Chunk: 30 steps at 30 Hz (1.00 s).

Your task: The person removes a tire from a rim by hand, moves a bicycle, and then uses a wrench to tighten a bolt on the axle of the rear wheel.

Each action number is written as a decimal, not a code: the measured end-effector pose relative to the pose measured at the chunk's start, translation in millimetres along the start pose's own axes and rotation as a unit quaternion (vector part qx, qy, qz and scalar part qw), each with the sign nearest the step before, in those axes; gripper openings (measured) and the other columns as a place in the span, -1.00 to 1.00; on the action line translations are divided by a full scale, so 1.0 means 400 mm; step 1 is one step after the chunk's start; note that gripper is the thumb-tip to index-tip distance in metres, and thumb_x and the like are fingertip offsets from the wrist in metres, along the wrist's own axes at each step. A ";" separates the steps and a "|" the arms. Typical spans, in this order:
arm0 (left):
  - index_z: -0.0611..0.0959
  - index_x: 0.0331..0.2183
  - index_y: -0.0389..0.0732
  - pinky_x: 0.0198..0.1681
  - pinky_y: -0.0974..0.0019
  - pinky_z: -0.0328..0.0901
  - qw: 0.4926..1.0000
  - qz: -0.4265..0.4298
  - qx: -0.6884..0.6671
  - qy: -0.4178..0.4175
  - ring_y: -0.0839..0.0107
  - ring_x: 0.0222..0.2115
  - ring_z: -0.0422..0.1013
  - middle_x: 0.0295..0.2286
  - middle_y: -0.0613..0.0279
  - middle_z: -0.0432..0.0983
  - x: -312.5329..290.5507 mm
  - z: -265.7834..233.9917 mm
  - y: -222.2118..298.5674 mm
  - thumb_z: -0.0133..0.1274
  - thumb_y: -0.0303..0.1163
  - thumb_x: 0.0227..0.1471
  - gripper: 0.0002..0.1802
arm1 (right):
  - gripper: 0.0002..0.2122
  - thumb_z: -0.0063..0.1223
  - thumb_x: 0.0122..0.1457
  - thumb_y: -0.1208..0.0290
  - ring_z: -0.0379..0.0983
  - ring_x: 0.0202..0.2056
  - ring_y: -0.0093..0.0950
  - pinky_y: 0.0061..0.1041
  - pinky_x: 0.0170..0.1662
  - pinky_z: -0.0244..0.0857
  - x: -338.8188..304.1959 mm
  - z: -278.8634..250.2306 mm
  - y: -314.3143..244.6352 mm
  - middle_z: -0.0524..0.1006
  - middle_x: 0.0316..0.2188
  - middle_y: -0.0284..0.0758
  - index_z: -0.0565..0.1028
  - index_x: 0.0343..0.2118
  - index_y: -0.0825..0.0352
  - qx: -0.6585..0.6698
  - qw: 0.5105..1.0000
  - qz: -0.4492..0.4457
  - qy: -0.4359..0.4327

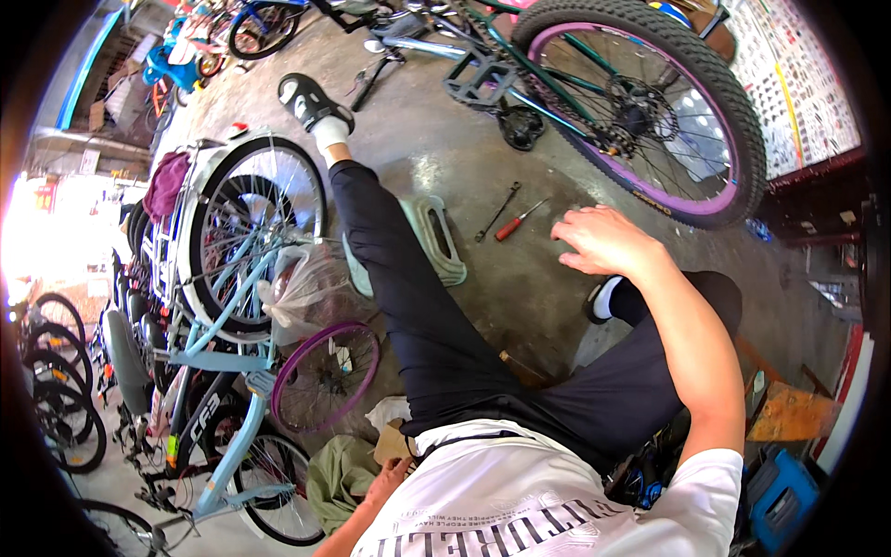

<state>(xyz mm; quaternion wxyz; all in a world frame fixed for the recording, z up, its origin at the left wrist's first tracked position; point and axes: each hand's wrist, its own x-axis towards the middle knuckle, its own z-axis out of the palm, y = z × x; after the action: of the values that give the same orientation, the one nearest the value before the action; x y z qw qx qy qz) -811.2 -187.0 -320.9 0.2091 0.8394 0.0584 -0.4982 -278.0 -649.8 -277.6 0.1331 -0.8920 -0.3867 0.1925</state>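
Observation:
My right hand (608,243) hangs over the floor, fingers loosely bent and apart, with nothing seen in it. Closest to it lies a red-handled screwdriver (509,228), and beside that a dark metal wrench (498,212). Low at my left side is my left hand (388,479), near a piece of brown cardboard (391,444) and a green cloth (339,478). Its fingers are small and partly hidden, so I cannot tell what they hold. A pale green plastic stool (452,243) stands by my outstretched left leg.
Ahead to the right, a bicycle wheel with a purple rim (727,197) belongs to a bike lying over. On the left are a light blue bicycle (223,320), a clear plastic bag (302,297) and a loose purple rim (376,367). A blue case (781,501) stands at the lower right.

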 end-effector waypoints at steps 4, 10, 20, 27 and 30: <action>0.47 0.25 -0.01 0.17 0.05 0.34 0.997 -0.014 -0.047 -0.056 -0.16 0.17 0.34 0.26 -0.06 0.26 0.050 -0.034 0.042 0.10 -0.02 0.15 -0.33 | -0.70 0.29 0.12 0.21 0.60 -0.17 -0.13 -0.13 -0.09 0.47 0.008 0.022 0.014 0.61 -0.32 -0.17 0.57 -0.21 0.31 -0.017 1.000 -0.019 0.011; 0.47 0.24 -0.03 0.17 0.06 0.34 0.994 -0.016 -0.030 -0.102 -0.14 0.17 0.35 0.25 -0.06 0.28 0.115 -0.126 0.107 0.11 -0.02 0.15 -0.33 | -0.69 0.27 0.15 0.20 0.57 -0.14 -0.14 -0.14 -0.04 0.43 0.022 0.021 0.009 0.58 -0.28 -0.20 0.54 -0.15 0.28 -0.023 0.999 0.002 -0.039; 0.46 0.24 -0.05 0.17 0.07 0.34 0.986 -0.040 -0.024 -0.158 -0.11 0.16 0.36 0.23 -0.07 0.31 0.175 -0.180 0.159 0.11 -0.03 0.16 -0.33 | -0.70 0.27 0.10 0.20 0.63 -0.20 -0.24 -0.18 -0.13 0.49 0.009 0.063 -0.023 0.63 -0.32 -0.25 0.58 -0.22 0.30 -0.025 0.999 -0.047 0.011; 0.46 0.24 -0.07 0.17 0.08 0.34 0.984 -0.048 -0.011 -0.171 -0.08 0.16 0.37 0.22 -0.07 0.33 0.198 -0.226 0.177 0.12 -0.04 0.16 -0.33 | -0.68 0.29 0.13 0.18 0.56 -0.15 -0.25 -0.17 -0.09 0.45 -0.003 0.099 -0.001 0.55 -0.32 -0.29 0.55 -0.18 0.28 -0.026 0.999 -0.005 -0.029; 0.46 0.24 -0.08 0.17 0.08 0.35 0.983 -0.051 -0.009 -0.176 -0.07 0.16 0.37 0.21 -0.07 0.34 0.198 -0.237 0.178 0.12 -0.05 0.16 -0.33 | -0.68 0.28 0.12 0.18 0.57 -0.16 -0.21 -0.14 -0.09 0.45 -0.011 0.111 0.013 0.56 -0.31 -0.25 0.54 -0.18 0.29 -0.006 0.999 0.006 -0.048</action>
<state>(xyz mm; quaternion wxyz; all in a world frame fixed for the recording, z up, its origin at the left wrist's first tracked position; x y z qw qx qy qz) -673.1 -221.5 -328.7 0.1979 0.7329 0.0677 -0.6474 -297.2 -652.5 -318.1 0.1080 -0.8845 -0.3888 0.2340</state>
